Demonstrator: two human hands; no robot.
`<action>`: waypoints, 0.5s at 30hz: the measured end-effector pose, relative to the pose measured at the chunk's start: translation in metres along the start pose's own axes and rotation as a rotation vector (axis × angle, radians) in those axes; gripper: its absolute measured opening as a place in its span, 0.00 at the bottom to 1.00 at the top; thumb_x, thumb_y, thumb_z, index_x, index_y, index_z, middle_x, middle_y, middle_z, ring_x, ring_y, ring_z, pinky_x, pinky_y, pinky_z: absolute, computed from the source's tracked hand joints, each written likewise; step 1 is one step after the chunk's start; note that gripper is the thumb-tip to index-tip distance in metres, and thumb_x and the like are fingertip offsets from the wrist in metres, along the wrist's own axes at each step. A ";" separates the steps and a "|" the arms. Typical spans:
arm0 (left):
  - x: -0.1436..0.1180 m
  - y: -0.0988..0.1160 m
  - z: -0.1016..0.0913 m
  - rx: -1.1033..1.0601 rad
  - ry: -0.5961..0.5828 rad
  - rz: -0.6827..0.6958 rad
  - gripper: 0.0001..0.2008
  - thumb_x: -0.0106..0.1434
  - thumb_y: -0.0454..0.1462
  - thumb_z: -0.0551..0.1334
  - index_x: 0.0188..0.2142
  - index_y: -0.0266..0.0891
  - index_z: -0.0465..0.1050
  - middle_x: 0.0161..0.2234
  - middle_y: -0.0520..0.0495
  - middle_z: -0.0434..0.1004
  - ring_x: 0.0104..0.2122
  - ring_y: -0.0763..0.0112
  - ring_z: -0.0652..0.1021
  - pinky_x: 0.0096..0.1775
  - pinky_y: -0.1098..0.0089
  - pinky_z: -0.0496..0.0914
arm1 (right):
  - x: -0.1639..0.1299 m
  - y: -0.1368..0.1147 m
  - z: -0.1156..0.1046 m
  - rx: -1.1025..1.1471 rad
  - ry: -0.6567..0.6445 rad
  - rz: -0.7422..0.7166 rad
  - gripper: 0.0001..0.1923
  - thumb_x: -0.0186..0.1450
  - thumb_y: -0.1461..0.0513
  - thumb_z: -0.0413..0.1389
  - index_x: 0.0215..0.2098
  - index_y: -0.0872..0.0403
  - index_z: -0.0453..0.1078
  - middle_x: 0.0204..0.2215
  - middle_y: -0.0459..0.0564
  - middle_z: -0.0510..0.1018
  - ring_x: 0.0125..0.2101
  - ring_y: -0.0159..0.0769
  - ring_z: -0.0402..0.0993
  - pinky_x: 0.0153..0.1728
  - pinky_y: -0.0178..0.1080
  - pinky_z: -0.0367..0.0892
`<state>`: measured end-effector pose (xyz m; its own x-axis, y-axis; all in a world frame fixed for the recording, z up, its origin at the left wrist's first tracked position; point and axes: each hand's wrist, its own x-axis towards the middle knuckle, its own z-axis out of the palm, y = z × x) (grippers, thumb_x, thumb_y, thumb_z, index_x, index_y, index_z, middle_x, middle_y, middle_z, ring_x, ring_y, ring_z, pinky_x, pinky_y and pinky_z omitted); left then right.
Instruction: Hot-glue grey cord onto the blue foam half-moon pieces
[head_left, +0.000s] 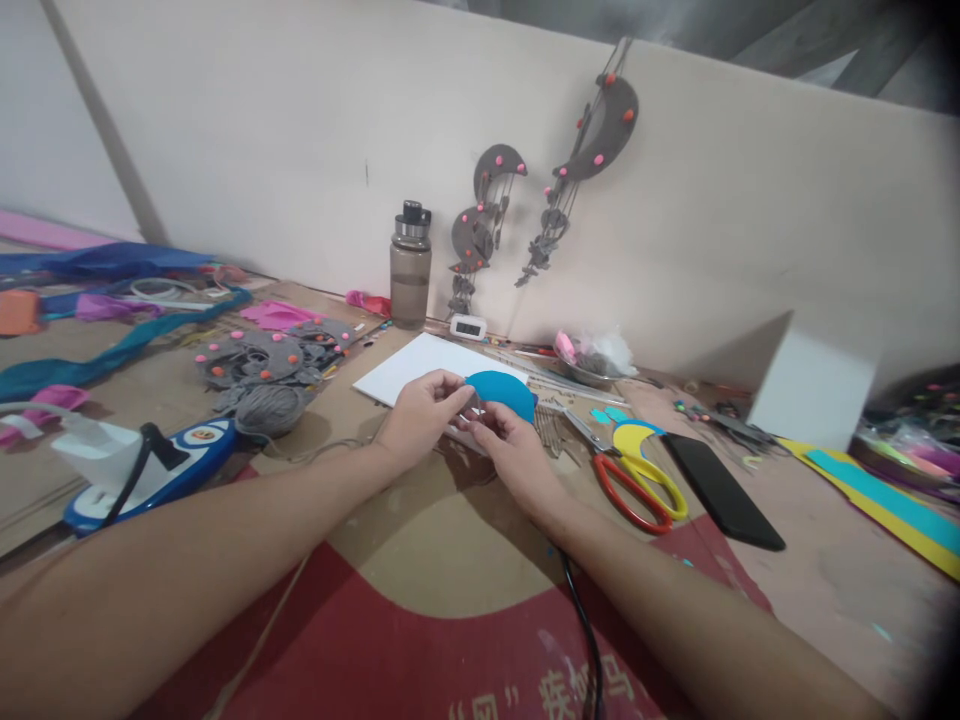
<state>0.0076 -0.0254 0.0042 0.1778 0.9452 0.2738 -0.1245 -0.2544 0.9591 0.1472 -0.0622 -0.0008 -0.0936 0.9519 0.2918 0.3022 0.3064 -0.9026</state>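
Both my hands meet over the middle of the table, with a rounded blue piece (504, 393), apparently felt, just behind the fingers. My left hand (426, 412) is closed in a pinch at the piece's left edge. Something small and greyish shows at its fingertips, too small to name. My right hand (517, 455) has its fingers curled at the lower edge of the blue piece, which they seem to grip; the contact is partly hidden. Beneath and behind lies a white sheet or board (409, 362). Strands of grey yarn (553, 436) lie right of my right hand.
Scissors (637, 485) with red and yellow handles and a black phone (724, 490) lie to the right. A bottle (410, 270) and a small digital clock (468, 327) stand by the wall. At left are a grey yarn ball (270, 408) and a power strip (199, 465).
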 end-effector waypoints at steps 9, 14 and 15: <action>0.000 -0.002 0.000 0.009 -0.012 0.033 0.13 0.55 0.45 0.62 0.32 0.36 0.69 0.26 0.49 0.76 0.23 0.73 0.76 0.27 0.72 0.72 | -0.001 -0.004 -0.001 0.003 0.119 0.064 0.12 0.58 0.53 0.55 0.30 0.54 0.72 0.25 0.44 0.74 0.26 0.30 0.65 0.29 0.34 0.59; -0.002 0.000 0.001 0.007 -0.016 0.012 0.13 0.55 0.44 0.62 0.32 0.36 0.68 0.25 0.48 0.76 0.22 0.73 0.76 0.27 0.72 0.72 | -0.002 -0.004 -0.002 -0.036 0.141 0.058 0.10 0.58 0.55 0.54 0.29 0.54 0.70 0.26 0.44 0.74 0.26 0.31 0.65 0.30 0.34 0.59; -0.002 0.000 0.001 0.007 -0.015 0.001 0.13 0.55 0.44 0.62 0.33 0.36 0.68 0.25 0.48 0.76 0.22 0.73 0.76 0.27 0.72 0.72 | -0.001 -0.004 -0.002 -0.052 0.146 0.050 0.10 0.59 0.56 0.53 0.29 0.54 0.70 0.26 0.44 0.74 0.26 0.31 0.65 0.30 0.34 0.59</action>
<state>0.0084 -0.0273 0.0040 0.1922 0.9418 0.2759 -0.1181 -0.2569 0.9592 0.1484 -0.0647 0.0027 0.0606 0.9541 0.2934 0.3521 0.2546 -0.9007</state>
